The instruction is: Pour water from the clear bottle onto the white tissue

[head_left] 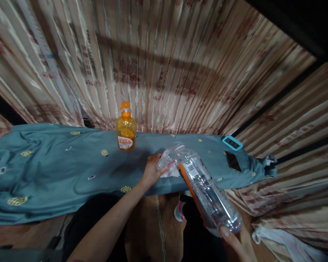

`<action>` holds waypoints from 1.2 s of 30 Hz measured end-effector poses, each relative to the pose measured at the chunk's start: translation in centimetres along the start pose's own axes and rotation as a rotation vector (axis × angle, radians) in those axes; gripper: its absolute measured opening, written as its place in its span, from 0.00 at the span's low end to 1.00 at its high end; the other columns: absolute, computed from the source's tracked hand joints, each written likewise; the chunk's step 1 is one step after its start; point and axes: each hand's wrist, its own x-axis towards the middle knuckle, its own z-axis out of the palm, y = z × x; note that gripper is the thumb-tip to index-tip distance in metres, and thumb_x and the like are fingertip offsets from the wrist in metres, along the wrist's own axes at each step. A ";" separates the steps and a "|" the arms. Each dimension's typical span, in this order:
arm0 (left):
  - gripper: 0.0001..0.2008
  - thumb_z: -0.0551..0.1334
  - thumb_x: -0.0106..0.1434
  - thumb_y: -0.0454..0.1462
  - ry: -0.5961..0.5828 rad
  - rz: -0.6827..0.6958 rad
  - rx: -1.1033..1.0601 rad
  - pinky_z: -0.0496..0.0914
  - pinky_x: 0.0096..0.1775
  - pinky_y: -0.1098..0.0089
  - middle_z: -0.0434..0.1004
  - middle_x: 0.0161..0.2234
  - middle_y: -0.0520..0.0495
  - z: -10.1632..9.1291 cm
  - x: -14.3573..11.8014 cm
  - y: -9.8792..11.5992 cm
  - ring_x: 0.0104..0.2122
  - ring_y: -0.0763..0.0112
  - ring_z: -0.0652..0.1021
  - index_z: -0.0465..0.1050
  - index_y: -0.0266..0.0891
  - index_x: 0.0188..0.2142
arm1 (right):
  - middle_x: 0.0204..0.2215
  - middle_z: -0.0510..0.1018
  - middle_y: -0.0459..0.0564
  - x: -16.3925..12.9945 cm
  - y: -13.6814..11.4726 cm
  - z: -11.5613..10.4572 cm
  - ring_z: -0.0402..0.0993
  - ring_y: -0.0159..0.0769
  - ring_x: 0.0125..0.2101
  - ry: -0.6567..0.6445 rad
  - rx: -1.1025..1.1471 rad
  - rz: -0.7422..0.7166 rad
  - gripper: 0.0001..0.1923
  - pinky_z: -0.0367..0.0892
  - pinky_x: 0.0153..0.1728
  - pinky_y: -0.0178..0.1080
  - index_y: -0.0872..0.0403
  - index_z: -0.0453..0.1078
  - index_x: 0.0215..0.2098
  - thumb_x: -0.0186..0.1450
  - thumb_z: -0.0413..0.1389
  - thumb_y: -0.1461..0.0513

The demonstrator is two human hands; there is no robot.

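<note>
Clear plastic catches my eye first: a large water bottle (205, 189) with an orange label strip, tipped on a slant so its neck points far-left over the table edge and its base hangs near-right. My right hand (239, 243) cups that base from below, fingers curled shut around it, thumb on the near side. My left hand (153, 170) is at the neck end, fingers closed on the cap area, with a white cloth or tissue (171, 171) lying just beside and under it; how tightly it pinches I cannot tell. The hands sit at opposite ends of the bottle. On the teal tablecloth (49, 171), an orange soap pump bottle (125, 127) stands upright far-left of the hands. Far right lie a blue-cased device (232, 142) and a dark phone (233, 161), near each other.
</note>
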 end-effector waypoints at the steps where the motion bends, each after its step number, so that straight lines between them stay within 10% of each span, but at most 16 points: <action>1: 0.23 0.72 0.55 0.35 0.003 0.007 0.006 0.73 0.52 0.53 0.79 0.47 0.41 0.0 0.0 -0.1 0.49 0.54 0.79 0.72 0.39 0.50 | 0.44 0.83 0.56 0.0 0.1 -0.1 0.74 0.64 0.52 0.004 -0.011 -0.006 0.42 0.67 0.52 0.56 0.51 0.69 0.59 0.51 0.67 0.44; 36: 0.23 0.73 0.53 0.35 -0.040 -0.030 0.017 0.73 0.51 0.56 0.79 0.45 0.41 -0.3 0.3 1.1 0.47 0.54 0.79 0.73 0.38 0.48 | 0.46 0.83 0.56 0.0 -0.1 -1.2 0.72 0.65 0.55 -0.021 -0.075 0.014 0.44 0.68 0.51 0.58 0.51 0.63 0.64 0.54 0.65 0.43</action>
